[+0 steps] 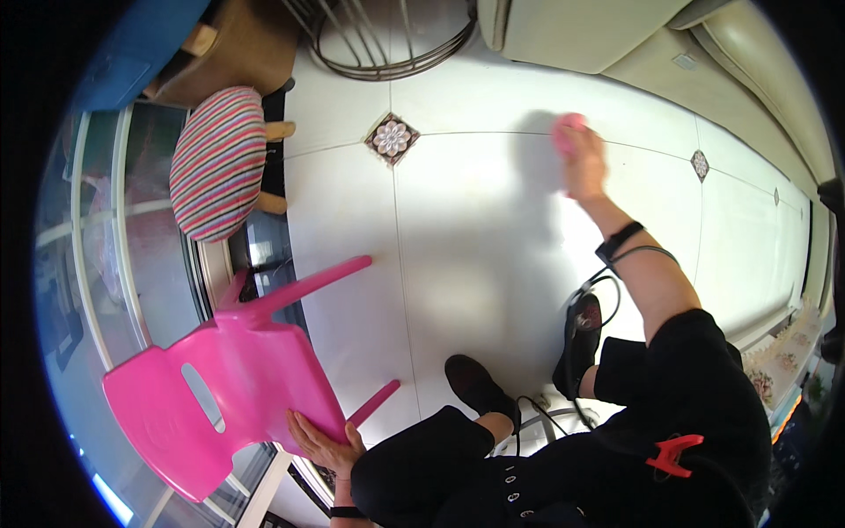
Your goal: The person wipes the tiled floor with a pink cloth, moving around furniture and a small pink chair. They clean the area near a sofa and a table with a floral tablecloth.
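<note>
My right hand (585, 162) reaches out over the pale tiled floor, its fingers around a pink object (568, 132) that looks like a cloth or sponge; blur hides its exact kind. Beside it a shadow falls on the tiles. At lower left stands a pink plastic child's chair (244, 376) with a slot in its backrest. My left hand (327, 445) holds the near edge of its seat, fingers lying on the top and thumb by the side.
A striped padded stool (218, 165) stands by the glass doors (99, 218). Round metal rack (396, 66) and cream leather sofa (581, 33) line the top. A black cable (610, 277) hangs from my right wristband past my shoe (584, 323).
</note>
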`<state>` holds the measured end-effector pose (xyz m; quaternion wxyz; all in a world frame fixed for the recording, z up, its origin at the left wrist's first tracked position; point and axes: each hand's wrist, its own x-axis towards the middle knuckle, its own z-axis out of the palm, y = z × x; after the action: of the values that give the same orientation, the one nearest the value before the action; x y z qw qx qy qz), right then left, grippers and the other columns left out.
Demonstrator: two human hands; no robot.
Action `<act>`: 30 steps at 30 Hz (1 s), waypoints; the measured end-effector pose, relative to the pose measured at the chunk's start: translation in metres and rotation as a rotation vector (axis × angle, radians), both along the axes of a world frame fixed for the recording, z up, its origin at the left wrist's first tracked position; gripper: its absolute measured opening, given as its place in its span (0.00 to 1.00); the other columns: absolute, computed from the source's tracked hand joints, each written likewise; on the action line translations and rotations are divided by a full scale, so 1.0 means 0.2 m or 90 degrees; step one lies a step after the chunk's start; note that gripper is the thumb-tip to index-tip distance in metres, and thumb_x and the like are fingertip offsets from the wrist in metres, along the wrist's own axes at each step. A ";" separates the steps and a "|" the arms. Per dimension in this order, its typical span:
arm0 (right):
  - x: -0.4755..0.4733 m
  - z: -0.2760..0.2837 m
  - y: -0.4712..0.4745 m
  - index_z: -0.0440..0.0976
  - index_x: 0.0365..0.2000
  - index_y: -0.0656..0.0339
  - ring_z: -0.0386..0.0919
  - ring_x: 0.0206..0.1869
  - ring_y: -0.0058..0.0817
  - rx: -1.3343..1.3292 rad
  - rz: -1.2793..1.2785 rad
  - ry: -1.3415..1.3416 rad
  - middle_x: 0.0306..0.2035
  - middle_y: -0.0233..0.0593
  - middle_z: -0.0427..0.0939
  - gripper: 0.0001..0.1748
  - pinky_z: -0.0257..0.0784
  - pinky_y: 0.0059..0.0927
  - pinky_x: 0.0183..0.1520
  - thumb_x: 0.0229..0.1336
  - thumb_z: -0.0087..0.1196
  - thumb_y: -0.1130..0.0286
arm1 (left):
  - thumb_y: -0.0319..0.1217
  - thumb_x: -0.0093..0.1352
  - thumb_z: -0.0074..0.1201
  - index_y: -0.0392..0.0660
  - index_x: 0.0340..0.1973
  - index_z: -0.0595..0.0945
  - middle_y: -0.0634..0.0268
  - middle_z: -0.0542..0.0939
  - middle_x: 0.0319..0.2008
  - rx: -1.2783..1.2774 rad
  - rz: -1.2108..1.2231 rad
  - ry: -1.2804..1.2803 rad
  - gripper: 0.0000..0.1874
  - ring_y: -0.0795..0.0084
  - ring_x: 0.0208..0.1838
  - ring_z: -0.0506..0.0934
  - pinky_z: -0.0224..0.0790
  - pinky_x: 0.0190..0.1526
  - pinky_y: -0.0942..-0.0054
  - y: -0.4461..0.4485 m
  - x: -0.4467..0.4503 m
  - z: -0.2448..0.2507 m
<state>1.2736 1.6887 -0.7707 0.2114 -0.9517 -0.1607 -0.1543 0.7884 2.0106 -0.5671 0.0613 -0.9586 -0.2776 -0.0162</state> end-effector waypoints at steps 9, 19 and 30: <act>0.33 -0.03 1.01 0.67 0.54 0.51 0.63 0.60 0.45 -0.147 0.264 0.153 0.61 0.47 0.62 0.23 0.64 0.43 0.58 0.57 0.44 0.73 | 0.54 0.68 0.40 0.40 0.68 0.54 0.45 0.60 0.66 -0.003 0.069 0.032 0.41 0.42 0.66 0.61 0.55 0.63 0.47 -0.01 -0.03 -0.01; 0.64 -0.12 -0.14 0.63 0.60 0.52 0.60 0.64 0.50 0.128 -0.295 0.386 0.62 0.46 0.63 0.27 0.59 0.43 0.65 0.59 0.43 0.68 | 0.56 0.69 0.39 0.40 0.68 0.54 0.46 0.60 0.66 0.003 0.038 0.015 0.41 0.42 0.66 0.61 0.56 0.62 0.47 0.04 -0.08 -0.03; 0.12 0.12 -0.34 0.71 0.40 0.52 0.72 0.34 0.29 -0.150 0.142 -0.125 0.35 0.29 0.74 0.18 0.64 0.43 0.38 0.45 0.54 0.76 | 0.56 0.69 0.38 0.40 0.68 0.55 0.46 0.60 0.66 0.076 0.001 0.016 0.41 0.43 0.66 0.61 0.57 0.62 0.47 0.08 -0.11 -0.08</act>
<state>1.2968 1.6199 -0.7469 0.0978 -0.9265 -0.3021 -0.2019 0.7669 2.0257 -0.5826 0.1218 -0.9532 -0.2759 -0.0208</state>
